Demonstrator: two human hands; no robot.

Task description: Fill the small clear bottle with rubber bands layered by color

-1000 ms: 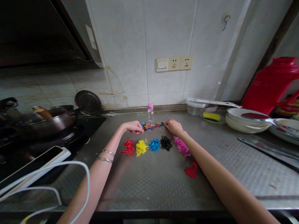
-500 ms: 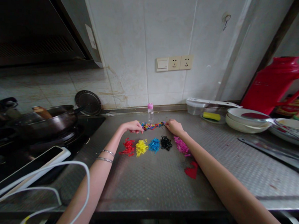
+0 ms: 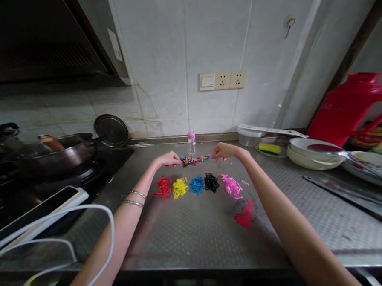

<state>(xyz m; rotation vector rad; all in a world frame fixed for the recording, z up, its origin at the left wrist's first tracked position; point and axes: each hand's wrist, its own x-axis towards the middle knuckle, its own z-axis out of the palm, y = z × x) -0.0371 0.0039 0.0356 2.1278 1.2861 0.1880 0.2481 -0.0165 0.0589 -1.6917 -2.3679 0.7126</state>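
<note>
Pick lightly at the 2 ends of the multicoloured, elongated, plastic-looking pile (image 3: 196, 161). Left hand (image 3: 168, 158), right hand (image 3: 224, 150): fingers curled; pinch cannot be confirmed.

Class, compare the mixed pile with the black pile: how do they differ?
The mixed pile holds several colours; the black pile, one. The mixed pile stretches sideways; the black pile is compact. The mixed pile lies nearer the wall than the black pile. Both consist of small pieces on the counter.
</note>
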